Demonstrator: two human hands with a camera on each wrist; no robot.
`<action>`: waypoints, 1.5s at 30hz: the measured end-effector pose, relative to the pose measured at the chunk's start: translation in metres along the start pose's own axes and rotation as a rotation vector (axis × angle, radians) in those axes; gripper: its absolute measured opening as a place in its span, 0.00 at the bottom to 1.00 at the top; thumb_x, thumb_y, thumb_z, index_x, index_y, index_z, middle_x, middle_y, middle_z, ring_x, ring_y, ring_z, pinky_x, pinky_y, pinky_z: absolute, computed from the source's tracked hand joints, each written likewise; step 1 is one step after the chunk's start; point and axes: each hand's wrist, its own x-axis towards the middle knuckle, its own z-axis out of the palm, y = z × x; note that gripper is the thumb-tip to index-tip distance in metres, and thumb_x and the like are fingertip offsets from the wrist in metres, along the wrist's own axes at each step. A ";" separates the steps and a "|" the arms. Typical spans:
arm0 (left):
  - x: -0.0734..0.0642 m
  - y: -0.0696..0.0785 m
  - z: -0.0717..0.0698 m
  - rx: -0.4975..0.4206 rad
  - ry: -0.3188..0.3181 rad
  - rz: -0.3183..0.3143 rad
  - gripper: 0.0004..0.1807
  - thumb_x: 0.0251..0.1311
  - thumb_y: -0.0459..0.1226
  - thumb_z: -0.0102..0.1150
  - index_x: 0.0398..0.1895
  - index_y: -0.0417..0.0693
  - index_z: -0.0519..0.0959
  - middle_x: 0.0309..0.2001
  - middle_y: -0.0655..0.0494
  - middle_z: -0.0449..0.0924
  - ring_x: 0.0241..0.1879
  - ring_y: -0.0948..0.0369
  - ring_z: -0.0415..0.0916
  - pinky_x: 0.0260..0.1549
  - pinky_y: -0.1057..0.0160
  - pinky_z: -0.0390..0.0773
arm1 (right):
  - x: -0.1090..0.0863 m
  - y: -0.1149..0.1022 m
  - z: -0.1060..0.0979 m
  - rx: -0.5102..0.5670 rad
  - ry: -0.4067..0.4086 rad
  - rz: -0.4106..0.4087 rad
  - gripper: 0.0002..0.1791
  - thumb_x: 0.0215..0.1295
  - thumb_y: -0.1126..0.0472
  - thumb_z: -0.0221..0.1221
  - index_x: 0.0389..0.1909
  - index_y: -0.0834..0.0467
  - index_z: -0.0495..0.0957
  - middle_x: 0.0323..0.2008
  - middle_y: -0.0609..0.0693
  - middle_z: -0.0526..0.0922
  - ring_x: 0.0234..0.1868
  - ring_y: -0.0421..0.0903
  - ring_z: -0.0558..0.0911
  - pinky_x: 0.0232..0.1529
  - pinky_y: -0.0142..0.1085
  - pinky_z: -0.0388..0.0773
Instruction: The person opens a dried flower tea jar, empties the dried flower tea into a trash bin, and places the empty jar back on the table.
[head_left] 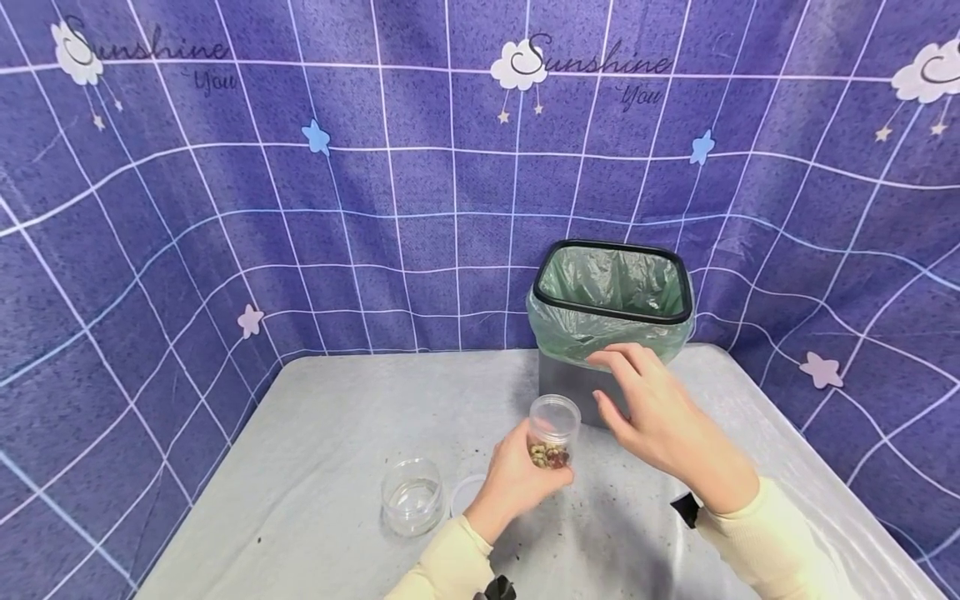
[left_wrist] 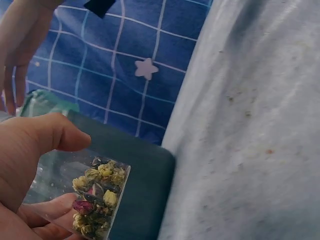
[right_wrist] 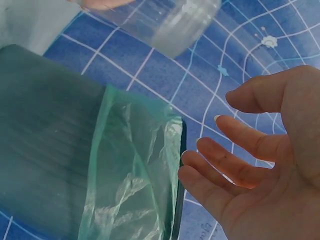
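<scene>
My left hand [head_left: 521, 477] grips a clear plastic jar [head_left: 555, 417] from the side, thumb and fingers around its lower part. Dried flower buds [left_wrist: 100, 195], yellowish with a dark red one among them, lie at the bottom of the jar. Its top is uncovered in the head view. To the right, my right hand [head_left: 660, 417] hangs in the air, fingers loosely bent and holding nothing. It is in front of a grey trash bin [head_left: 562, 375] lined with a green plastic bag [right_wrist: 135, 170]. In the right wrist view the fingertips are near the bag's edge.
A clear round glass bowl [head_left: 412, 497] stands left of my left hand. A pale round lid [head_left: 467, 493] lies partly hidden behind that hand. Small dark crumbs are scattered on the grey-covered table [head_left: 345, 417]. A blue grid-patterned curtain [head_left: 420, 183] surrounds the back and sides.
</scene>
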 end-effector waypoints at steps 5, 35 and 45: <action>0.001 0.008 -0.011 0.012 0.043 0.015 0.30 0.38 0.44 0.79 0.49 0.60 0.79 0.37 0.67 0.83 0.39 0.65 0.80 0.44 0.60 0.78 | 0.007 -0.007 0.002 0.022 0.020 0.001 0.22 0.64 0.62 0.64 0.59 0.59 0.78 0.54 0.54 0.78 0.57 0.53 0.77 0.60 0.49 0.73; -0.014 0.053 -0.065 0.048 0.170 0.159 0.28 0.38 0.44 0.78 0.47 0.71 0.79 0.44 0.69 0.77 0.43 0.65 0.77 0.43 0.59 0.77 | 0.027 -0.048 0.001 0.199 0.016 0.044 0.28 0.70 0.50 0.64 0.69 0.49 0.75 0.60 0.46 0.76 0.64 0.45 0.73 0.65 0.46 0.70; -0.016 0.060 -0.072 0.077 0.226 0.207 0.32 0.35 0.42 0.78 0.51 0.65 0.80 0.43 0.65 0.74 0.40 0.65 0.75 0.42 0.60 0.78 | 0.031 -0.056 0.005 0.248 0.018 0.079 0.27 0.67 0.47 0.67 0.66 0.45 0.75 0.55 0.44 0.75 0.52 0.40 0.79 0.50 0.42 0.79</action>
